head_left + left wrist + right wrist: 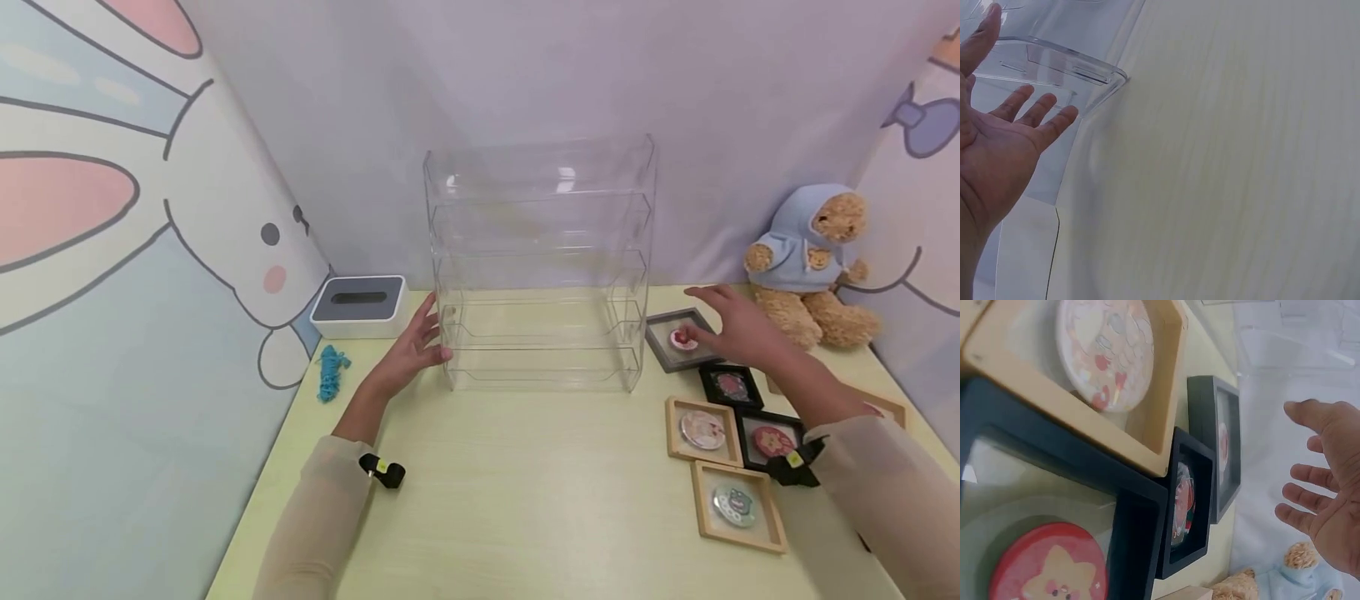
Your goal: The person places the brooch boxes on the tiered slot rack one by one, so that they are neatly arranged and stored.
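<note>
A clear acrylic rack (540, 348) with several tiers stands at the back of the table. My left hand (405, 360) is at its left side, fingers spread and thumb by the lower front edge; I cannot tell how firmly it touches. In the left wrist view the hand (1004, 147) is relaxed beside a clear tier (1079, 65). My right hand (742, 332) hovers over a grey frame (660, 346) with a round badge in it. The right wrist view shows that hand (1338, 487) with parted fingers, holding nothing, apart from the grey frame (1209, 425).
Right of the rack lie black frames (707, 385) and wooden frames (673, 433) holding round badges. A teddy bear (802, 275) in a blue hoodie sits at the back right. A tissue box (360, 304) and a blue yarn bundle (330, 373) are at the left.
</note>
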### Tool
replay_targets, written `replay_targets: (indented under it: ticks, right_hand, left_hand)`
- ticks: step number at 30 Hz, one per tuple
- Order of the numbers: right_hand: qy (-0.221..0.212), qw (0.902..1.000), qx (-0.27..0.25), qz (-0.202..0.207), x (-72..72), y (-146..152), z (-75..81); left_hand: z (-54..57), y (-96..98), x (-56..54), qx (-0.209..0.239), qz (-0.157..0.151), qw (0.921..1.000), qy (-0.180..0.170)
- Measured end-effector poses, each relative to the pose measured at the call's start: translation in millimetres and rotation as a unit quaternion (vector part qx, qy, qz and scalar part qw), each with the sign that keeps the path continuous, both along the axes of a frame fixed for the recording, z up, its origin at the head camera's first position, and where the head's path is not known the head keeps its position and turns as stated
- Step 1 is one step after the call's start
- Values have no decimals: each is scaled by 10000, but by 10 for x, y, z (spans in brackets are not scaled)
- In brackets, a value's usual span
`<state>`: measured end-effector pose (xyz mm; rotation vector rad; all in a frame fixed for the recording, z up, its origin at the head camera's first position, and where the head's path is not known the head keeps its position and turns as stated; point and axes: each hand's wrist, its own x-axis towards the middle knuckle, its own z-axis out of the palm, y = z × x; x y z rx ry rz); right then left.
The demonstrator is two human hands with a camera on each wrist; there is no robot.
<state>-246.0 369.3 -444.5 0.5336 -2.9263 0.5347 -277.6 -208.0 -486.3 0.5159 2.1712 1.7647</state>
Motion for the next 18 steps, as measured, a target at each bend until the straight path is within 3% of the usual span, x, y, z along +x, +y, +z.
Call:
replay_targets:
  ticks: [9, 18]
  right_hand:
    - [-780, 9969, -84, -98, -312, 102, -120]
    - [-1149, 9909, -602, -355, -586, 192, -268]
  left_hand:
    - [-7, 27, -4, 460, -169, 9988, -27]
    - [-3, 48, 5, 369, -71, 9993, -66]
